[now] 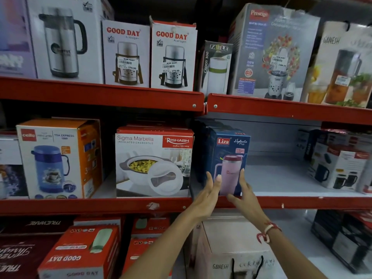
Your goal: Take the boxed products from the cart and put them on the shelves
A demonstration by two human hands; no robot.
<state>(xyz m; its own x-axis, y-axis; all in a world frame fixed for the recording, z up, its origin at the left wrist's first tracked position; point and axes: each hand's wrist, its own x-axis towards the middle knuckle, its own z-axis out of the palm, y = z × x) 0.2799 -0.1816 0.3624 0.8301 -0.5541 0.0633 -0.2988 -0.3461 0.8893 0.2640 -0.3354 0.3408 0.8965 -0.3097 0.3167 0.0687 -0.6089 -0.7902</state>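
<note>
- two hands are reaching up to the middle shelf [96,205], one at each lower side of the blue liza box [229,156].
- the left hand [209,195] is lying flat against the box's lower left edge, its fingers straight, held together and pointing up.
- the right hand [244,195] is mirroring it at the lower right edge, fingers extended, thumb spreading off to the left below the box front; neither hand is curling around the box.
- the liza box is standing upright at the front lip of the middle shelf, just right of the sigma marbella casserole box [154,164], with a narrow gap showing between them.
- bare grey shelf floor is stretching to the right of the liza box, well apart from the kettle boxes [340,168] at the far right.
- an orange tea express box [58,160] is sitting further left on the same shelf.
- two good day boxes [150,55] are standing side by side on the upper shelf.
- a red and white band [268,231] is circling the right wrist.
- a pale ganesh box [231,250] is sitting on the shelf below, under the forearms.
</note>
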